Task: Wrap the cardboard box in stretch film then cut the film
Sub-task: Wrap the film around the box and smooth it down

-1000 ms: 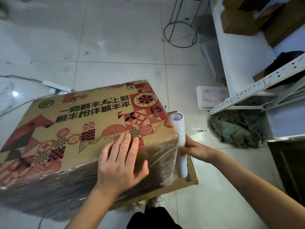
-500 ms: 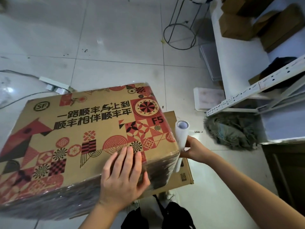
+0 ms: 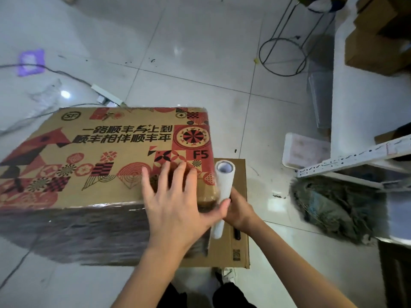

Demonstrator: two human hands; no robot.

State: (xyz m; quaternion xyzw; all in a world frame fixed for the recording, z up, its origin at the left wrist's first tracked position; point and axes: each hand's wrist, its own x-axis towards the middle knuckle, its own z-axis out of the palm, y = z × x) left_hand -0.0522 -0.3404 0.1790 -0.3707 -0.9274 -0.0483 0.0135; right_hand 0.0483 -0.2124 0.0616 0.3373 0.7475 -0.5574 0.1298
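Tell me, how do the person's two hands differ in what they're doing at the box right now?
The left hand lies spread, fingers straight, over the near right corner of the cardboard box; the right hand curls round the film roll. The left hand rests on the box, while the right hand stays beside it, holding the roll almost upright. Both are bare and meet at that corner.

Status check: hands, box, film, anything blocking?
Left hand flat on printed cardboard box. Right hand grips white stretch-film roll at corner. Sides filmed. Nothing blocking.
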